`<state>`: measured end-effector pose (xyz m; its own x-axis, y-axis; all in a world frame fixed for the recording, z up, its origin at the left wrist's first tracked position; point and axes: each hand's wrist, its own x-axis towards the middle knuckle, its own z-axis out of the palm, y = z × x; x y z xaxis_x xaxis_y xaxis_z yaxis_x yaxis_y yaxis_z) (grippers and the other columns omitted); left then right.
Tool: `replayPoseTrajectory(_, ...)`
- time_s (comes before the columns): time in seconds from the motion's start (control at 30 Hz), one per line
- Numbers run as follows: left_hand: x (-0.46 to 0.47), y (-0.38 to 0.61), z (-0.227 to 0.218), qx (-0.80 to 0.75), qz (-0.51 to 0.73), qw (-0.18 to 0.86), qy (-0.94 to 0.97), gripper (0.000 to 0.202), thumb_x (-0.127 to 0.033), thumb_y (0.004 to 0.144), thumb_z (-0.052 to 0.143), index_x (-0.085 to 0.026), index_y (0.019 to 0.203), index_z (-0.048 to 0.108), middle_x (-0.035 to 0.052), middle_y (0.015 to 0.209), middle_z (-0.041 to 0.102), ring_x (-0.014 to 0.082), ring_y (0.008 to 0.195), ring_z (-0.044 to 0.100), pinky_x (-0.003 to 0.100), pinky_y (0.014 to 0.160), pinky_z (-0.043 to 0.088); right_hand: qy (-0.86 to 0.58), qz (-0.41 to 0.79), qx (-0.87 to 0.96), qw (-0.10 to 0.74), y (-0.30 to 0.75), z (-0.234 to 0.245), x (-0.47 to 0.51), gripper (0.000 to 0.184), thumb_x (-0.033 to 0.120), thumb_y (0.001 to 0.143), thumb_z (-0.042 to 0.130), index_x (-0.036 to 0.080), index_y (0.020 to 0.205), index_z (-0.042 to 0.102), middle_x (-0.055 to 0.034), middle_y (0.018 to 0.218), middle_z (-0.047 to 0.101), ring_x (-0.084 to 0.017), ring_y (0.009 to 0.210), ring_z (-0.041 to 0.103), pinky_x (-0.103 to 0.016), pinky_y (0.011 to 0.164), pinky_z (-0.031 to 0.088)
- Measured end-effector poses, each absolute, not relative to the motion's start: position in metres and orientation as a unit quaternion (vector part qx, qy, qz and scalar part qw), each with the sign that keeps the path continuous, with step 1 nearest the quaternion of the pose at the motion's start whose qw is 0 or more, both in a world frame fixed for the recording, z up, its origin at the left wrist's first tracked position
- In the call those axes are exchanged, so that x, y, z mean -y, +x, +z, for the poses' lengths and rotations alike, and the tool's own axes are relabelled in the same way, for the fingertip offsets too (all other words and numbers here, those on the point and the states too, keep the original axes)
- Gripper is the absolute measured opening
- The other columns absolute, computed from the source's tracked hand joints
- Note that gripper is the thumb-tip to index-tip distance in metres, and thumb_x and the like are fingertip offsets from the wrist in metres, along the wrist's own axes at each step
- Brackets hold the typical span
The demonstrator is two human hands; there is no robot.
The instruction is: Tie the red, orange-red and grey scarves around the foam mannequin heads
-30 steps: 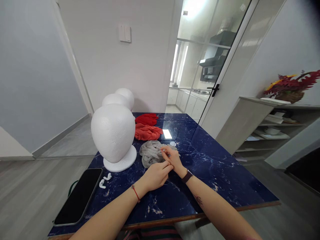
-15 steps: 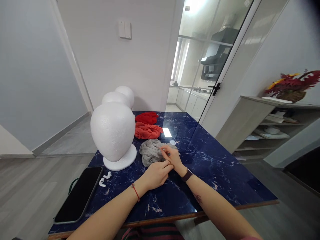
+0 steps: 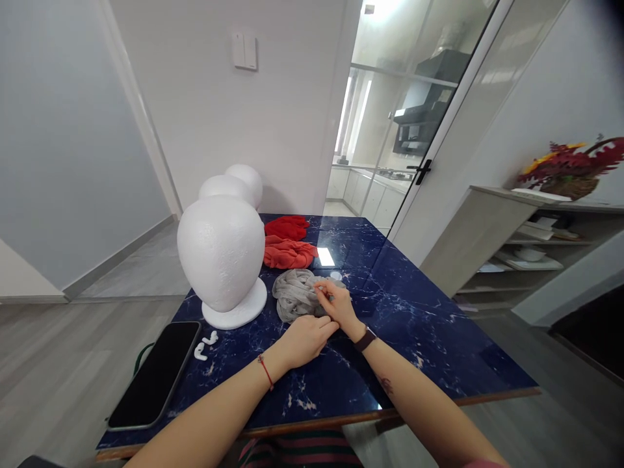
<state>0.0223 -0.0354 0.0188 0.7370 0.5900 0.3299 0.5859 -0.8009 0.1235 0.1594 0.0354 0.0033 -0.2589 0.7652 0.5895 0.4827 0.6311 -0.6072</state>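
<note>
two bare hands meet just over the near right side of a bunched grey cloth (image 3: 291, 294): the fingers of the left hand (image 3: 307, 339), loosely curled, rest against the heel of the right hand (image 3: 337, 305), whose thumb and fingertips come close together; whether either hand pinches anything, or presses the cloth, i cannot tell. right of the grip, the blue marbled table (image 3: 419, 325) lies bare out to its slanting right edge, the widest room to move; toward the person, a shorter bare strip ends at the wooden front edge, which the forearms cross. left of the grip is tighter, with the nearest white foam head (image 3: 221, 253) on its round base near the cloth, then two white earbuds (image 3: 200, 351) and a dark phone (image 3: 155, 377) by the left edge. beyond the grip lie a coral cloth (image 3: 288, 252) and a red cloth (image 3: 286, 227). against a second ago, both hands and the cloth keep their pose; the view has tipped slightly, and a dark shape (image 3: 36, 462) now shows at the lower left corner.
</note>
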Motion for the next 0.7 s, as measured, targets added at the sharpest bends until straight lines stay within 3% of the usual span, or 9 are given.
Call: replayPoseTrajectory(0.7, 0.0376, 0.0228, 0.0243, -0.306, 0.152, 0.015, 0.94, 0.023, -0.012, 0.087, 0.039, -0.017, 0.105, 0.052, 0.0039, 0.089, 0.059, 0.0162, 0.077, 0.059, 0.028, 0.067, 0.047, -0.349, 0.134, 0.806, 0.459, 0.1586, 0.0022, -0.0378, 0.015, 0.033, 0.083, 0.061, 0.02, 0.089, 0.061, 0.0005, 0.067, 0.056, -0.014, 0.06, 0.05, -0.028, 0.062, 0.044)
